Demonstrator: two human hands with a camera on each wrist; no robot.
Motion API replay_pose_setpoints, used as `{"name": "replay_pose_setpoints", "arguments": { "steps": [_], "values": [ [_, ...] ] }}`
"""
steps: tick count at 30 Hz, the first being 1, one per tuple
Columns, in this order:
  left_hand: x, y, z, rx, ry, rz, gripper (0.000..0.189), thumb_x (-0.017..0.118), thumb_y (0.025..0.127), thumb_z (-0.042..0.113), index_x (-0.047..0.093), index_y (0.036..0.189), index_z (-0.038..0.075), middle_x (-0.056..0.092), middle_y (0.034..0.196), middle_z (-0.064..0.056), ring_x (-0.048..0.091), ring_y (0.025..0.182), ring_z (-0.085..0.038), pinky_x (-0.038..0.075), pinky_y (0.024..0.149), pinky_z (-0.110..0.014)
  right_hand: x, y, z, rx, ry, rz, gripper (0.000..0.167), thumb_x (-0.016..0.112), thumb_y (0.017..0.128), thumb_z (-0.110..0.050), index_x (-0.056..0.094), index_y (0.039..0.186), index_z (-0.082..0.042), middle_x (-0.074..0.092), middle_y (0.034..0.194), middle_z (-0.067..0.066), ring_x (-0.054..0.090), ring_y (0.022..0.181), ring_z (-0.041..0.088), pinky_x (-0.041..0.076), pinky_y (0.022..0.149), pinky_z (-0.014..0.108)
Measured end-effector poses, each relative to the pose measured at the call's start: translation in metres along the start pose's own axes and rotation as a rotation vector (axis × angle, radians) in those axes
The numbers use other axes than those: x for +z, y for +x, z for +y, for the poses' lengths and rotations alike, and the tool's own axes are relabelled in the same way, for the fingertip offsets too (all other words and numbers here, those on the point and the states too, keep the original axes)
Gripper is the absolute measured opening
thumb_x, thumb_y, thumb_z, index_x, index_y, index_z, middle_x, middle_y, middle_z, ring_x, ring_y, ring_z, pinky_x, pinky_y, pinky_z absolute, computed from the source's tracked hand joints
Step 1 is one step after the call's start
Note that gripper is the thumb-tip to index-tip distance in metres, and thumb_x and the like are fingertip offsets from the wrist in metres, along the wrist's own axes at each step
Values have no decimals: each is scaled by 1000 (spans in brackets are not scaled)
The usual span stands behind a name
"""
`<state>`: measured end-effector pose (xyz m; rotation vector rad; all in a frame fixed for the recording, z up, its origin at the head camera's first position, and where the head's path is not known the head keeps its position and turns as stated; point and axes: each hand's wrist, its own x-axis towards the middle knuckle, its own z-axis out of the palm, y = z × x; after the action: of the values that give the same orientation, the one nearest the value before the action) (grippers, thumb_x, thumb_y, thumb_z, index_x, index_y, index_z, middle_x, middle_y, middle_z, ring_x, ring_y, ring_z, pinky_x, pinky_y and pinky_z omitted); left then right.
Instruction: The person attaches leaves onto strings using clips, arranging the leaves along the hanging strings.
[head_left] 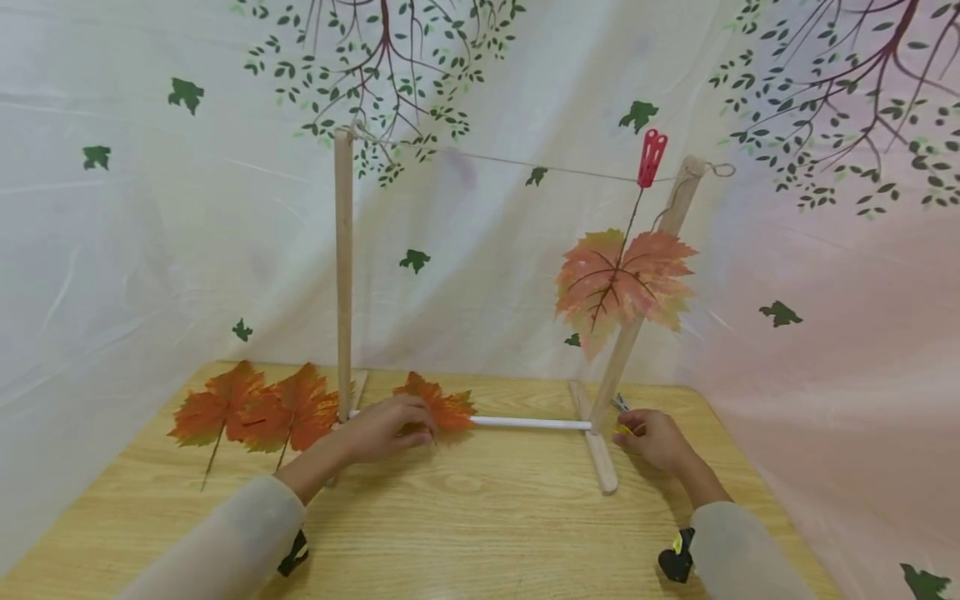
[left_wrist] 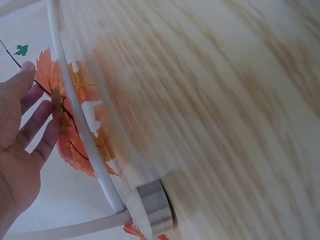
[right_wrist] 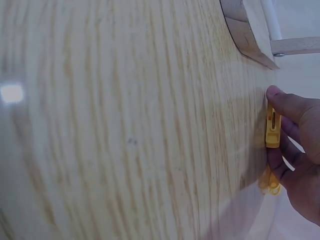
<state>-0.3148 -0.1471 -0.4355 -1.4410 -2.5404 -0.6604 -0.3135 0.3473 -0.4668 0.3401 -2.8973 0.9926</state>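
Note:
My left hand (head_left: 386, 429) pinches the thin stem of an orange maple leaf (head_left: 444, 407) low over the table, beside the white crossbar (head_left: 532, 423). In the left wrist view, the thumb lies against the stem and the leaf (left_wrist: 75, 140) spreads behind the bar. Beyond the frame's right foot, my right hand (head_left: 652, 437) holds a yellow clothespin (right_wrist: 273, 129) between thumb and fingers at the tabletop. Another yellow piece (right_wrist: 270, 182) shows below those fingers. A grey clip (head_left: 619, 402) lies just past the right fingertips.
Two orange leaves (head_left: 225, 400) lie at the left by the wooden post (head_left: 343, 267). A string (head_left: 540, 166) spans to the right post (head_left: 628, 342). From it, a red clothespin (head_left: 651, 160) hangs another leaf (head_left: 622, 283). A printed curtain (head_left: 480, 308) stands behind.

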Motion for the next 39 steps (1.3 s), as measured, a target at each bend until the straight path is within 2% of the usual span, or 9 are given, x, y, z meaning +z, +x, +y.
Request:
{"name": "replay_pose_setpoints", "arguments": {
  "steps": [8, 13, 19, 22, 28, 33, 39],
  "values": [
    [0, 4, 7, 13, 58, 62, 10, 72, 98, 20, 79, 105, 17, 69, 102, 9, 61, 94, -9, 53, 83, -33, -8, -8, -3, -44, -52, -22, 36, 74, 94, -10, 66, 120, 14, 71, 108, 24, 69, 91, 33, 58, 78, 43],
    [0, 6, 8, 17, 71, 95, 12, 71, 99, 23, 79, 107, 18, 69, 102, 9, 61, 94, -10, 54, 82, -33, -14, -15, -5, -51, -18, -26, 36, 72, 95, -5, 64, 124, 14, 68, 116, 28, 69, 96, 35, 59, 76, 38],
    [-3, 13, 10, 13, 27, 102, 15, 70, 99, 21, 79, 111, 18, 73, 110, 8, 64, 104, -14, 54, 91, -38, -21, -22, -6, -93, -43, -13, 33, 73, 93, -3, 67, 122, 11, 70, 109, 21, 69, 94, 34, 58, 73, 34],
    [-6, 15, 11, 27, 23, 130, 16, 70, 99, 18, 79, 112, 16, 74, 112, 5, 65, 106, -17, 54, 93, -41, -25, -25, -9, -121, -53, -5, 33, 73, 93, -3, 66, 122, 11, 70, 108, 20, 69, 93, 34, 58, 74, 34],
    [-9, 20, 11, 63, 48, 233, 12, 73, 97, 18, 79, 106, 13, 75, 103, 3, 68, 96, -14, 56, 84, -35, -32, -28, -16, -146, -31, -13, 35, 73, 94, -4, 64, 124, 12, 69, 114, 25, 70, 96, 37, 59, 73, 36],
    [-14, 27, 10, 85, 33, 284, 9, 74, 96, 13, 78, 103, 13, 75, 98, 3, 66, 90, -11, 55, 79, -32, -38, -28, -18, -153, -17, -21, 36, 71, 96, -4, 62, 127, 12, 68, 117, 26, 69, 99, 39, 60, 74, 36],
    [-24, 38, 13, 105, 4, 331, 10, 75, 93, 6, 78, 103, 5, 76, 96, 0, 66, 86, -13, 55, 74, -37, -44, -29, -23, -165, -5, -21, 35, 69, 97, -6, 62, 129, 10, 69, 117, 25, 69, 100, 38, 60, 76, 39]
  ]
}}
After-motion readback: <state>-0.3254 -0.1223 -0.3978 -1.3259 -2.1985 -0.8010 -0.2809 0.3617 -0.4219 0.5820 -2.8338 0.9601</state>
